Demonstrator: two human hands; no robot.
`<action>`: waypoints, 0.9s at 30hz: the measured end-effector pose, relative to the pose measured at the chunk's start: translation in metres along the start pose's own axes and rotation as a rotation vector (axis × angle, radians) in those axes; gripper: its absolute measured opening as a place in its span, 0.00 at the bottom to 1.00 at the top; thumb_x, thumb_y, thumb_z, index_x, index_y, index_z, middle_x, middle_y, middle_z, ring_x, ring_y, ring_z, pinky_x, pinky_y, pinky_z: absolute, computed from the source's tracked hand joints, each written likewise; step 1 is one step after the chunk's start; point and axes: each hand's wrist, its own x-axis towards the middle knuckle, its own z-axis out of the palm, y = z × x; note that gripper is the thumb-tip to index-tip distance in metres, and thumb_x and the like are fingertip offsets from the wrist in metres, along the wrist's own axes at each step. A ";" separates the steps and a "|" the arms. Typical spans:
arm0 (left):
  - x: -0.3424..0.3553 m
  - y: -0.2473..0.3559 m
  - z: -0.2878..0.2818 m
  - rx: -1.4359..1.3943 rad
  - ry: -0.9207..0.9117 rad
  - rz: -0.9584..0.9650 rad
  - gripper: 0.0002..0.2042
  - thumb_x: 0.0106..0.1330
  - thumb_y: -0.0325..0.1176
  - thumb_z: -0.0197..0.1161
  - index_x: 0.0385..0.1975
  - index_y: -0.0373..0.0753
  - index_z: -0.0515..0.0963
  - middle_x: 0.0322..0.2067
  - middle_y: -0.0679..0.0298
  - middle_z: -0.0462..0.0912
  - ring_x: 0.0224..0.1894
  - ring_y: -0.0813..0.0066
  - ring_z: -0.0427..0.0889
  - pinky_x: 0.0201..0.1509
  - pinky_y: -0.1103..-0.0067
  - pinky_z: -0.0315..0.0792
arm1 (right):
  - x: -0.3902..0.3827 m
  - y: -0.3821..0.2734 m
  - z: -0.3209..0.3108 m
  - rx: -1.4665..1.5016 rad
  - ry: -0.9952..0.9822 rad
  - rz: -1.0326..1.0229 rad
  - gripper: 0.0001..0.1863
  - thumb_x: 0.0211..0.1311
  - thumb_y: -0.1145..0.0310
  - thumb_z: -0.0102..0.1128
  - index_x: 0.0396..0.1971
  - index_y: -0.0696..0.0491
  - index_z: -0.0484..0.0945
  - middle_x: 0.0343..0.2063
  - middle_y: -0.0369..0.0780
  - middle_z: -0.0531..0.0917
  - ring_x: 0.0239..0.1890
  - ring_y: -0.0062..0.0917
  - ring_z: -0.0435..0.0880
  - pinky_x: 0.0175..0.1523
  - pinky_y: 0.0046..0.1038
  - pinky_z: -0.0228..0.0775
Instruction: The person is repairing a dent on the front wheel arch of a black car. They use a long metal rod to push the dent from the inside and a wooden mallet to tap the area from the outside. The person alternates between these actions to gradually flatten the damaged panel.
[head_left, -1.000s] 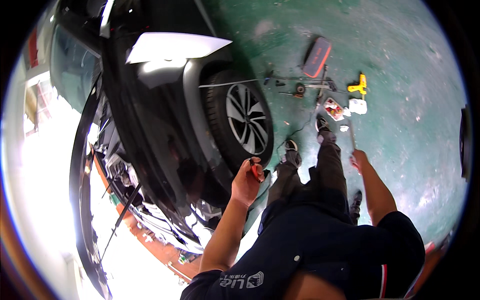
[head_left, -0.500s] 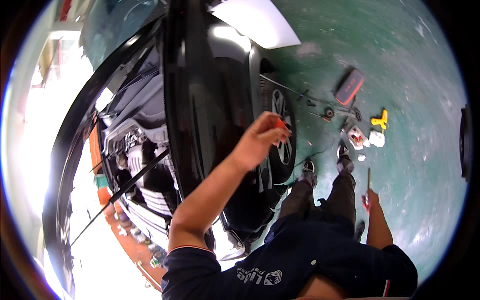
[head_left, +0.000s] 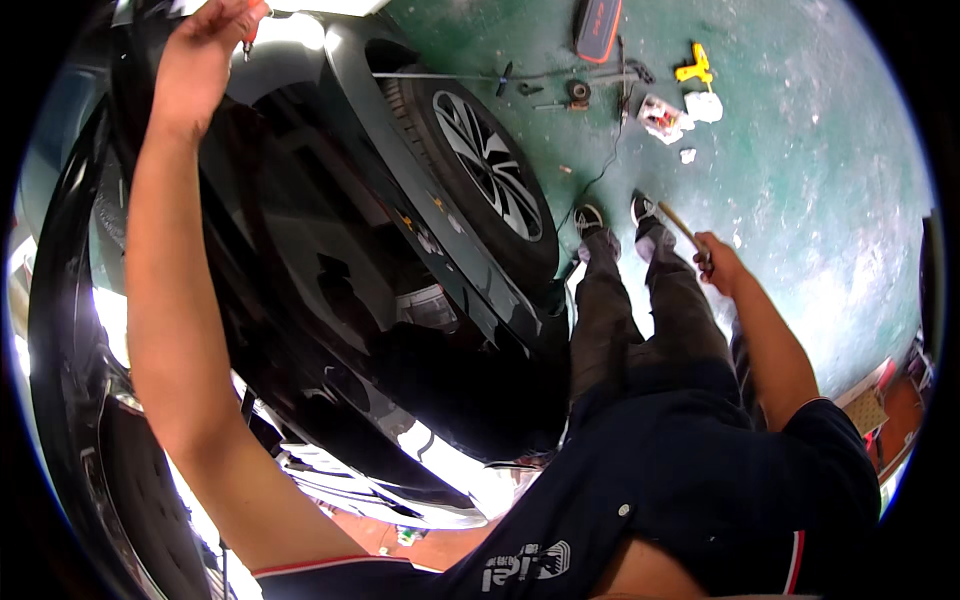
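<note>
My left hand [head_left: 207, 55] reaches far forward over the black car fender [head_left: 300, 170], its fingers pinched on a small red-orange object with a dark tip [head_left: 250, 38]. The rest of that object is hidden by the fingers, so its kind is unclear. Lower on the right, my right hand [head_left: 722, 264] is wrapped round a thin brown stick-like tool [head_left: 682, 226]. The tool slants up and left toward my shoe, its grip end partly covered by the fingers. Between my two arms is the front wheel [head_left: 490, 165], with silver spokes, beside the fender.
On the green floor [head_left: 800, 160] ahead lie a red-and-grey case [head_left: 598, 30], a yellow glue gun [head_left: 694, 64], a box of small parts [head_left: 664, 118], a white crumpled wad [head_left: 704, 106], a black tape roll [head_left: 578, 91] and a long rod [head_left: 450, 76] by the wheel.
My left hand has moved forward and left from above the wheel, still pinching the red-orange object. The right hand has swung the stick-like tool forward. The view has turned and shifted nearer the fender.
</note>
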 end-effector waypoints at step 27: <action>0.066 -0.007 0.084 -0.145 -0.582 0.062 0.05 0.60 0.23 0.69 0.34 0.33 0.81 0.29 0.64 0.83 0.31 0.74 0.80 0.41 0.78 0.73 | -0.093 -0.219 0.346 0.518 -0.647 -1.072 0.33 0.68 0.60 0.59 0.69 0.57 0.64 0.39 0.42 0.82 0.35 0.21 0.78 0.41 0.21 0.71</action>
